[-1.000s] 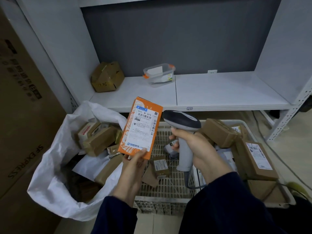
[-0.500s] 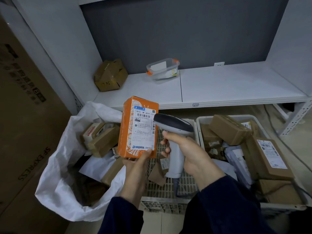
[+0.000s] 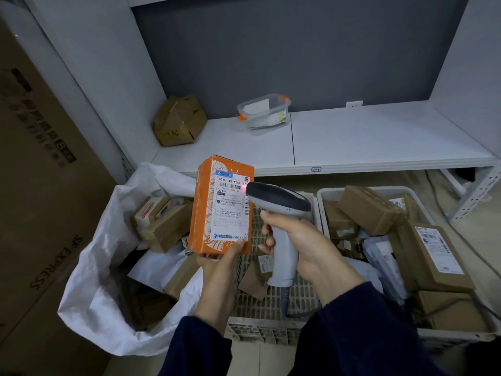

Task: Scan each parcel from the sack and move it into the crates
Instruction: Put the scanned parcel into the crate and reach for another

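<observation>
My left hand (image 3: 219, 270) is gripping the orange parcel (image 3: 222, 204) upright — my right hand (image 3: 306, 248), at its 3 o'clock, is clasping the scanner (image 3: 279, 213), nose touching the label.

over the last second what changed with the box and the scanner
The right hand brought the scanner in close: its head now sits right at the label's right edge, with a red glow there. The left hand straightened the orange box from tilted to nearly upright. Both grips, the sack and the crates stayed as they were.
</observation>
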